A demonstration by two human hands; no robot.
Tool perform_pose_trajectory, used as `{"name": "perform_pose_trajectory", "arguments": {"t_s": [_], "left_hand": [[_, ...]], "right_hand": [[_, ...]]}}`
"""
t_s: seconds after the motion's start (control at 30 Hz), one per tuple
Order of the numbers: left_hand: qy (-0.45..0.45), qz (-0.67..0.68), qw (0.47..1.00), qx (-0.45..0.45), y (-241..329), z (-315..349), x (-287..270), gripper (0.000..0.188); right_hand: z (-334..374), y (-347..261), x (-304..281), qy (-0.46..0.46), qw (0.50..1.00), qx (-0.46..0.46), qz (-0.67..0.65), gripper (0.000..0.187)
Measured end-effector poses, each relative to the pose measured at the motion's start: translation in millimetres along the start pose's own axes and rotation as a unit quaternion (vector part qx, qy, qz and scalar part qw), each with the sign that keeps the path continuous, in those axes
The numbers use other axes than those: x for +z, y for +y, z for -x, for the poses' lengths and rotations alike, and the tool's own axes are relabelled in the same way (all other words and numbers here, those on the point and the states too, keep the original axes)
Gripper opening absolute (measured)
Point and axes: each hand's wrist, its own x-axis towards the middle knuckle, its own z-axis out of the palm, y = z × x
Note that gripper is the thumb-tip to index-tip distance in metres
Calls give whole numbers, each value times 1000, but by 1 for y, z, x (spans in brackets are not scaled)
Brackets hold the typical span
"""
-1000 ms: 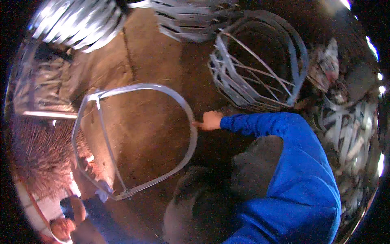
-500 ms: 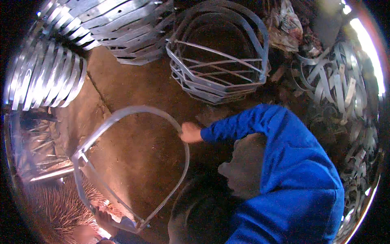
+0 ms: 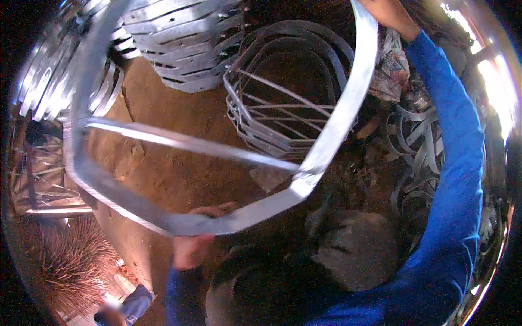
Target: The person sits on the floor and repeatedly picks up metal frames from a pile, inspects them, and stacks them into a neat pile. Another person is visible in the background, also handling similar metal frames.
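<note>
Clearly, on the far left I see a stack of curved metal bands point(image 3: 41, 98), but one side of the metal frame point(image 3: 261, 212) passes before it, so a part is hidden from me. Nearer on the left lies a bundle of thin reddish rods point(image 3: 70, 261). Beside it, at the near edge of my view, another person point(image 3: 136, 304) is cut off and blurred, so I cannot make out what this person does.

Toward the middle, the left hand point(image 3: 191, 252) is clamped on the near band of the frame. Its palm shows on the near side and its blurred fingers on the far side; the band covers what is between. From this grip the frame extends left, right and far, with its crossbar point(image 3: 185, 142) farther than the hand. The far part goes out of my view, therefore its complete outline I do not see.

Behind it, a slatted metal stack point(image 3: 179, 51) is cut off, and nested metal frames point(image 3: 272, 144) appear through the opening.

On the far right, the right hand point(image 3: 389, 15) is at the frame's right band, but its fingers are cut off, and I cannot tell whether they close around it. The blue sleeve point(image 3: 457, 146) partly covers loose metal strips point(image 3: 421, 144).
</note>
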Motion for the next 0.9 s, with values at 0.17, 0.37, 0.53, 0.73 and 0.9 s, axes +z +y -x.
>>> {"name": "perform_pose_trajectory", "arguments": {"t_s": [0.17,0.37,0.53,0.73,0.9], "left_hand": [[-92,-86,983,-132,-23,-63,137,34],[-199,-47,968,-144,-93,-118,185,34],[-75,-31,949,-304,-117,-137,198,42],[-56,90,932,-346,-121,-144,205,41],[-21,118,951,-284,-91,-164,214,39]], "right_hand": [[-65,48,116,258,958,122,32,35],[-96,168,223,109,993,-49,14,43],[-114,150,262,52,995,-79,36,54],[-138,128,313,-1,989,-142,50,56],[-146,119,342,-53,992,-117,11,36]]}}
